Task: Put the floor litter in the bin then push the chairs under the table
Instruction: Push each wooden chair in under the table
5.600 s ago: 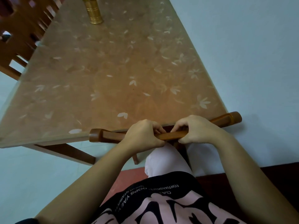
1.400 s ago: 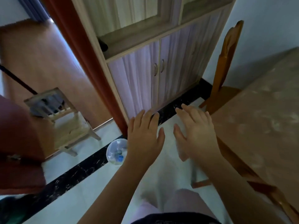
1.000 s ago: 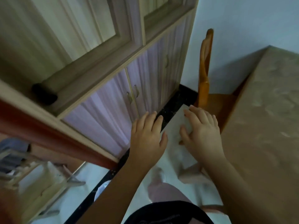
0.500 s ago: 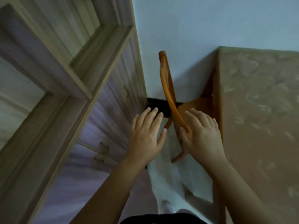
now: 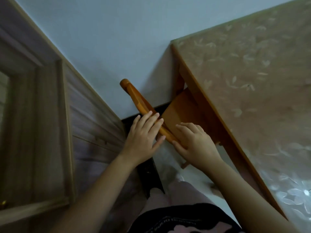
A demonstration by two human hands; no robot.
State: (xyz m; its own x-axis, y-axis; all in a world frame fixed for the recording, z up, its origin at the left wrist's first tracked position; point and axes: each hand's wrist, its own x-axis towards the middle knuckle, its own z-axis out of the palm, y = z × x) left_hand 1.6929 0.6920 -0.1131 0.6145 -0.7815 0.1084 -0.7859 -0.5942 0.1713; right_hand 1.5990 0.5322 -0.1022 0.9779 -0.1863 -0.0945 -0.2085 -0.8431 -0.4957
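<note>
A wooden chair stands between the table (image 5: 223, 125) and the wall; its orange top rail (image 5: 134, 95) runs diagonally in front of me. Its seat (image 5: 183, 111) lies partly under the table's edge. My left hand (image 5: 144, 137) rests across the middle of the rail with straight fingers, thumb beside it. My right hand (image 5: 195, 143) lies over the rail's near end, which passes between its thumb and relaxed fingers. No litter or bin is in view.
A wooden cabinet (image 5: 50, 132) with purple-tinted doors stands close on the left. A pale wall (image 5: 109, 39) is right behind the chair, with a dark floor border (image 5: 149, 174) below. My legs fill the narrow gap between cabinet and table.
I turned from the first chair, which both hands gripped, walked past the cabinet to this chair, and both hands have come down onto its top rail.
</note>
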